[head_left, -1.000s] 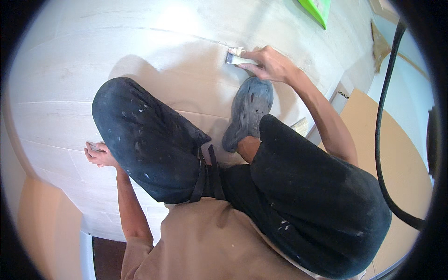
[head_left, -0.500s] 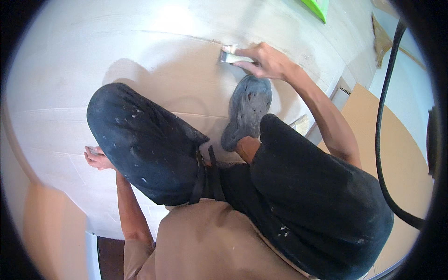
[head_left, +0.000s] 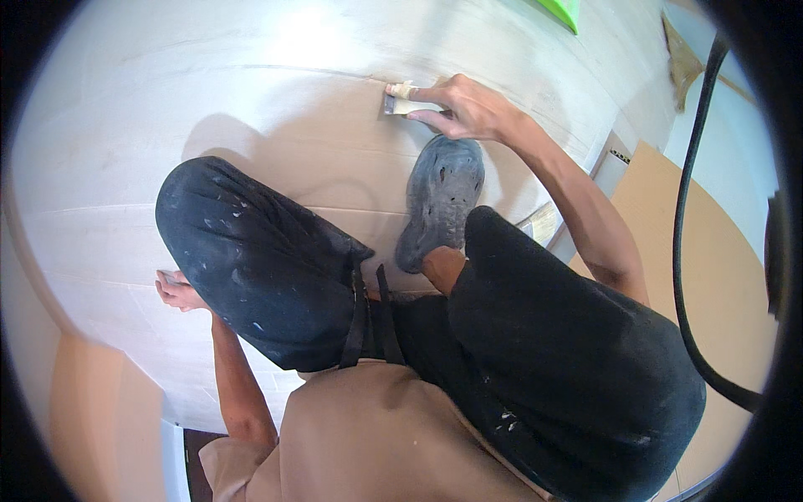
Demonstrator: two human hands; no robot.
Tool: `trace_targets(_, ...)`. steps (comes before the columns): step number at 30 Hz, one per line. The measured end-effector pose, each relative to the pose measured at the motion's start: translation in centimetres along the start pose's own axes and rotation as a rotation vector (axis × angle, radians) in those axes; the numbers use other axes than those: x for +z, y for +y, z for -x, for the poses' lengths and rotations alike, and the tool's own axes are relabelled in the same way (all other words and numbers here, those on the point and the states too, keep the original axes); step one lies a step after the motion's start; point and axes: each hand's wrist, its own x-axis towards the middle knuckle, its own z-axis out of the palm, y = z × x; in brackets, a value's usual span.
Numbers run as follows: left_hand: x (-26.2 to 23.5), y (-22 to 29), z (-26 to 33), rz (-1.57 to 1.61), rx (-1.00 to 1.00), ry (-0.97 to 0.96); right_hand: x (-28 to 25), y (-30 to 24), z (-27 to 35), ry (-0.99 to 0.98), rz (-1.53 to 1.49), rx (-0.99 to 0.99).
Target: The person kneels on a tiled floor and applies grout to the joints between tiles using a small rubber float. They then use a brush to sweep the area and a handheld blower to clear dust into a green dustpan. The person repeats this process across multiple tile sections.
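Note:
My right hand [head_left: 475,107] is closed around the pale handle of a small putty knife [head_left: 410,106], its short dark blade pointing left, low over or against the whitish floor [head_left: 117,167]. Whitish tape or paste shows at the index finger. Just above the blade ends a thin dark seam [head_left: 301,69]. Beyond my left knee, my left hand [head_left: 186,294] has curled fingers around something small and pale, too hidden to name. My grey shoe [head_left: 443,188] rests on the floor below my right hand.
A bright green object [head_left: 564,12] lies at the top edge. A pale-bristled brush [head_left: 542,224] sits beside my right forearm. Tan boards [head_left: 694,243] stand at the right, with a black cable [head_left: 682,217] hanging before them. Another tan panel [head_left: 100,410] is at lower left.
My right hand has shifted slightly left with the putty knife. My left hand has moved very little, and the view has tilted slightly.

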Motion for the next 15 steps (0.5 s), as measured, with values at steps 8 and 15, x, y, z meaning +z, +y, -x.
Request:
trace_targets(8, -1.1, 1.7, 0.6, -0.026, -0.025, -0.024, -0.1, -2.6, -3.8, -0.043, 0.091, -0.019)
trace_targets(15, -0.2, 0.5, 0.2, -0.019, 0.009, -0.011, 0.1, -3.2, -4.5, 0.022, 0.112, -0.017)
